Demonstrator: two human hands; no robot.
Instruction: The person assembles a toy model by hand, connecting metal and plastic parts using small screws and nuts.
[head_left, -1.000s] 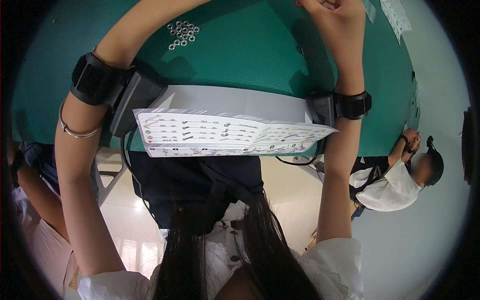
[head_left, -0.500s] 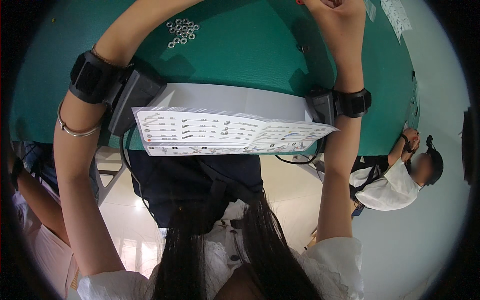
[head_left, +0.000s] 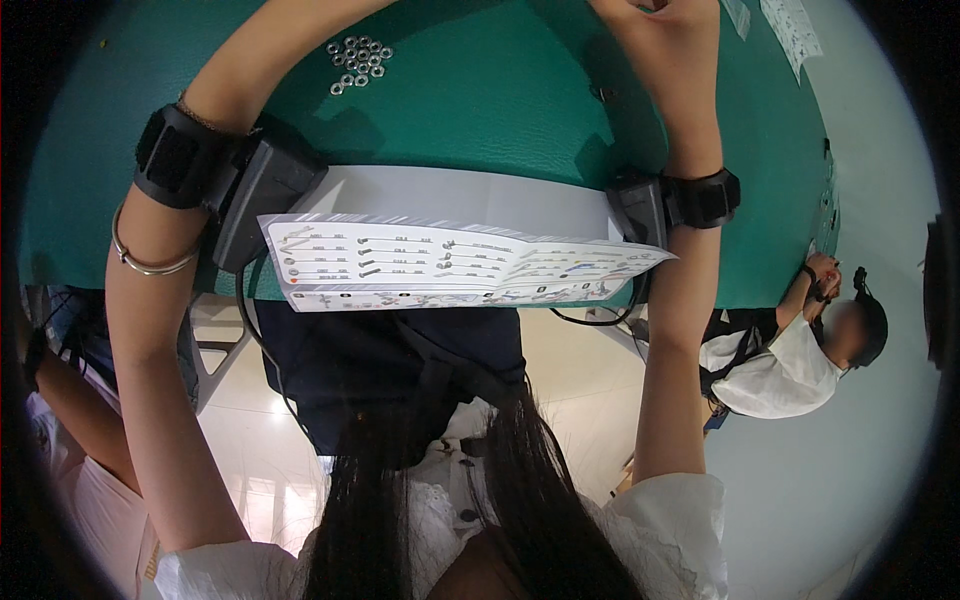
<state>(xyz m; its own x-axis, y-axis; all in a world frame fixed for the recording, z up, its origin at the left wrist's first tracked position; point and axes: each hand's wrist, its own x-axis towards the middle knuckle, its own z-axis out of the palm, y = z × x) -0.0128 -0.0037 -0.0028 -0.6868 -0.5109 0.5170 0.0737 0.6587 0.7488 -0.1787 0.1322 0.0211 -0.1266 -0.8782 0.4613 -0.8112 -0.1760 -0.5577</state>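
My left arm curves up over the table and leaves at the upper edge, so my left hand is out of the picture. My right hand [head_left: 665,40] is cut off by the upper edge; its visible fingers curl in toward the palm. Whatever they hold lies outside the view. Between my forearms, a folded white instruction sheet [head_left: 400,260] with printed drawings of parts rests at the near table edge. A cluster of silver hex nuts [head_left: 360,60] lies beside my left forearm. A small dark piece [head_left: 602,94] lies left of my right wrist.
The table has a green top [head_left: 470,120]. Black devices [head_left: 270,190] are strapped to both forearms, with cables hanging down. Clear plastic bags [head_left: 738,18] and a printed paper [head_left: 790,35] lie far right. One person [head_left: 790,360] sits at right, another [head_left: 85,450] at left.
My right hand has shifted slightly up and left. A red bit beside it at the upper edge is now out of view. The nuts and sheet sit a little further left in the picture.
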